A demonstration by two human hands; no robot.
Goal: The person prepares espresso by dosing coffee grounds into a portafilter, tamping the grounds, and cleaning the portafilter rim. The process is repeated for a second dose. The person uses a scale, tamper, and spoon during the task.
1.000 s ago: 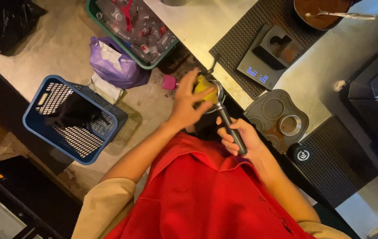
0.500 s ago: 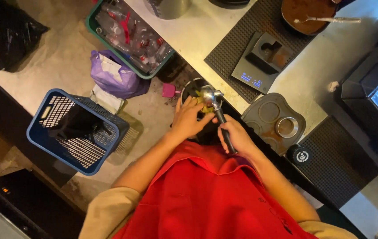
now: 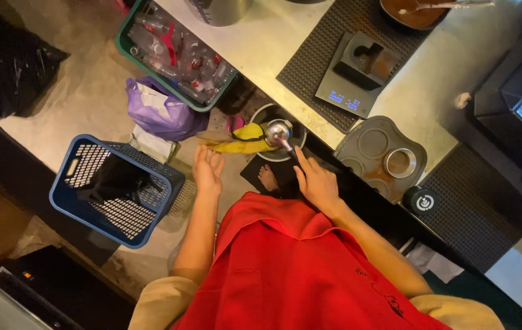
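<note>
Over the round bin (image 3: 261, 116), right hand (image 3: 317, 183) gripping portafilter (image 3: 280, 135); left hand (image 3: 208, 168) spread, empty.

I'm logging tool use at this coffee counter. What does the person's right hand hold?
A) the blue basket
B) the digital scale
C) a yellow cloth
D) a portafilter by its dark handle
D: the right hand grips the dark handle of the portafilter, whose metal head sits over a round bin.
</note>
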